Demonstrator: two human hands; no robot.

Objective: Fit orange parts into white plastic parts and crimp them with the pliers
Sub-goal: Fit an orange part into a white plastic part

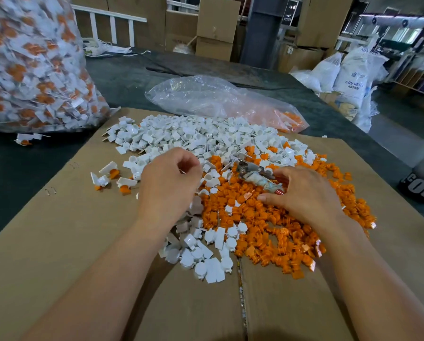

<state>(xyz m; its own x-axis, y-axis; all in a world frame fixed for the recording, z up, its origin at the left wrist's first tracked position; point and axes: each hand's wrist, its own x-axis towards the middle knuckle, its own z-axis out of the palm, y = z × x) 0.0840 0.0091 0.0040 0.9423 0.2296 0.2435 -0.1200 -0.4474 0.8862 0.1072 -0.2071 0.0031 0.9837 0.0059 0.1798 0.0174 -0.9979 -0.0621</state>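
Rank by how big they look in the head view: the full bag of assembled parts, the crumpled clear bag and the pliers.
Largest: full bag of assembled parts, cut off by the frame.
Next: crumpled clear bag.
Smallest: pliers, partly covered by the right hand.

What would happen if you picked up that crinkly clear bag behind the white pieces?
The clear bag would probably flop and sag, since it lies crumpled. The orange pieces bunched at its right end would likely weigh that end down.
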